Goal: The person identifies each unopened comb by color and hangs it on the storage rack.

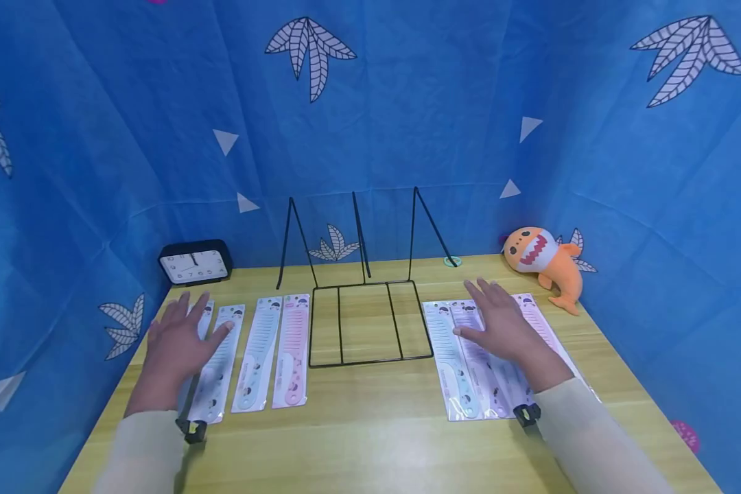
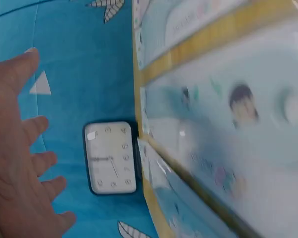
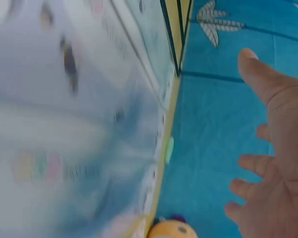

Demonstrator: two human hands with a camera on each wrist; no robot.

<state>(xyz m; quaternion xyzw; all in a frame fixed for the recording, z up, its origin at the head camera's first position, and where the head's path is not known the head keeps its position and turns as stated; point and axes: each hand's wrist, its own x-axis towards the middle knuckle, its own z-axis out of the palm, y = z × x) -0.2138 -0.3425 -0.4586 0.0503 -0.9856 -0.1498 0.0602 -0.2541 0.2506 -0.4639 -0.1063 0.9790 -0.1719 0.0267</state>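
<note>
Packaged combs lie in two groups on a wooden table [image 1: 370, 439]. In the left group are a pink comb [image 1: 291, 346], a light blue comb [image 1: 258, 353] and a pale comb [image 1: 217, 363]. My left hand [image 1: 182, 329] hovers over that group's left side with fingers spread and holds nothing. The left wrist view shows its spread fingers [image 2: 25, 163] apart from the packages [image 2: 223, 124]. My right hand [image 1: 490, 315] is spread above the right group of comb packages [image 1: 453, 360], also holding nothing. In the right wrist view its fingers [image 3: 268, 163] stay clear of the packages [image 3: 65, 124].
A black wire rack [image 1: 370, 322] stands between the two groups. A black clock [image 1: 195, 262] sits at the back left, an orange shark plush [image 1: 543, 264] at the back right, with a small green ring [image 1: 452, 261] near it. Blue patterned cloth walls the table in.
</note>
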